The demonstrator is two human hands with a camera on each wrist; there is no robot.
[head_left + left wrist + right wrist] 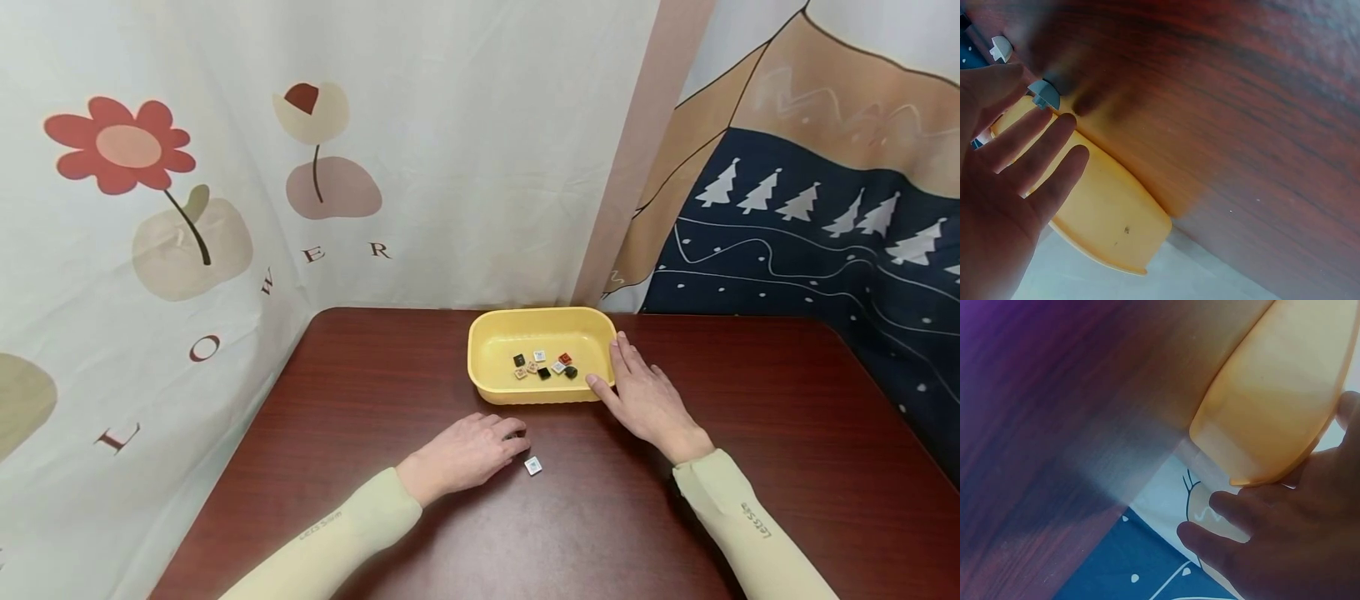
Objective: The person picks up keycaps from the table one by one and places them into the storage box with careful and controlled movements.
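Note:
My left hand point(468, 450) is low over the table. Its thumb and index fingertips pinch a dark grey keycap point(1044, 94), close to the table top; the other fingers spread loosely. A white keycap point(532, 465) lies apart on the table, just beyond the thumb. Farther back stands a yellow plastic tray point(480, 383) with several small black, white, red and beige keycaps point(543, 373) on its floor. My right hand point(648, 404) rests on its right near corner, thumb over the near rim and nearly straight fingers along the right side.
The tray stands near the back edge of the dark red-brown table point(390, 367). Behind it hangs a pale curtain point(480, 167) with printed flowers and letters. A navy cloth point(750, 250) with white trees hangs at the right.

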